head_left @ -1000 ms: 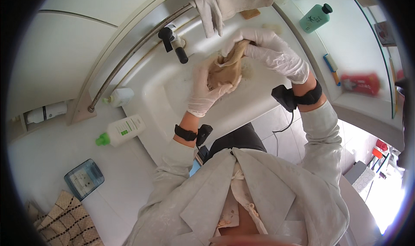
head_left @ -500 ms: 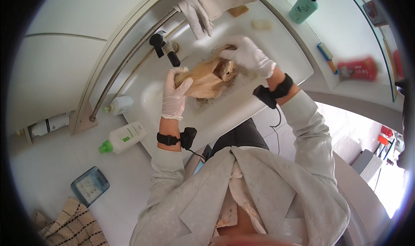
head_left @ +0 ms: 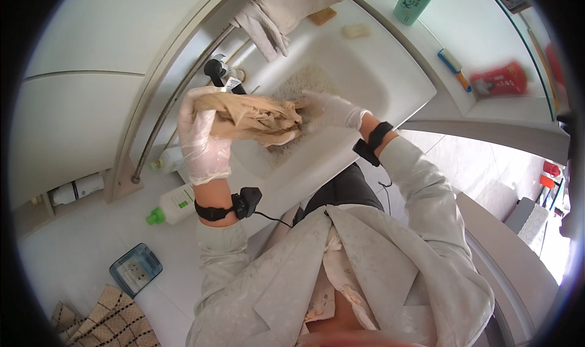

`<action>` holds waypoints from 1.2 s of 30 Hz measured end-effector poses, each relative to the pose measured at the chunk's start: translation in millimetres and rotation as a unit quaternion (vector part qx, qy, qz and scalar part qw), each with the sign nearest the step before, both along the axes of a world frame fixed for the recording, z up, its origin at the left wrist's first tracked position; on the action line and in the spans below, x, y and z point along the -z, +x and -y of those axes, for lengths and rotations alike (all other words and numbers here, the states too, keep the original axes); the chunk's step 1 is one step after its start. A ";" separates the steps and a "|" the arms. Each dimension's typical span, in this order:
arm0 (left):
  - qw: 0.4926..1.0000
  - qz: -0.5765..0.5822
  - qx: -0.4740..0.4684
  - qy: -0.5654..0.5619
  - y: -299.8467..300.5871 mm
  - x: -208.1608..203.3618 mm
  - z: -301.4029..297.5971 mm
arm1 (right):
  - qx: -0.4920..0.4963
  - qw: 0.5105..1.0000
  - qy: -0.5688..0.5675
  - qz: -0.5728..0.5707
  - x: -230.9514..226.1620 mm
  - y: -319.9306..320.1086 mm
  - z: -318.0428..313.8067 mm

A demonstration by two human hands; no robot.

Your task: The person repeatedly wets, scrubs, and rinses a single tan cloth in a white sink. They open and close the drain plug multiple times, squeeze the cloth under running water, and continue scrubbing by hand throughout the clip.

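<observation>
A tan cloth point(head_left: 253, 116) is stretched out above the white sink point(head_left: 390, 85), bunched up and twisted like a rope. The left hand point(head_left: 201, 141) wears a thin see-through glove, and its grip is closed tight around the left end of the cloth. The right hand point(head_left: 329, 110) has a glove too, and its grip is closed on the other end, low over the bowl of the sink. Both wrists have a black band with a little box on it. Just behind the cloth is a black tap point(head_left: 219, 74), at the back of the sink. Two small bars of soap point(head_left: 355, 30) lie on the far rim. On the white bench point(head_left: 79, 249) to the left lies a white bottle with a green cap point(head_left: 173, 204), and nearer sits a small blue box point(head_left: 135, 269). Over on the right side stands a green bottle point(head_left: 411, 3), with a blue brush point(head_left: 452, 62) near it. A mirror at the back shows another gloved hand point(head_left: 271, 18)
</observation>
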State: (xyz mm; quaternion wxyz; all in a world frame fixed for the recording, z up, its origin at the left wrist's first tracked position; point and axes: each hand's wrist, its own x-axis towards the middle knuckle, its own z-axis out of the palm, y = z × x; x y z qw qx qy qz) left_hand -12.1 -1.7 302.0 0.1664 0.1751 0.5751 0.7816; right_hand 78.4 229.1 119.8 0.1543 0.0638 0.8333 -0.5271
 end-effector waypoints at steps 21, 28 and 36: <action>0.878 0.383 -0.286 0.032 -2.0 18.3 46.9 | 0.155 0.941 -0.299 0.028 31.4 -12.4 7.2; 0.875 0.459 -0.151 0.014 9.6 58.0 20.4 | 0.107 0.960 -0.236 -0.104 45.6 5.7 20.1; 0.895 0.427 -0.132 0.000 6.9 46.3 16.1 | 0.087 0.911 -0.404 -0.006 40.6 -5.8 66.9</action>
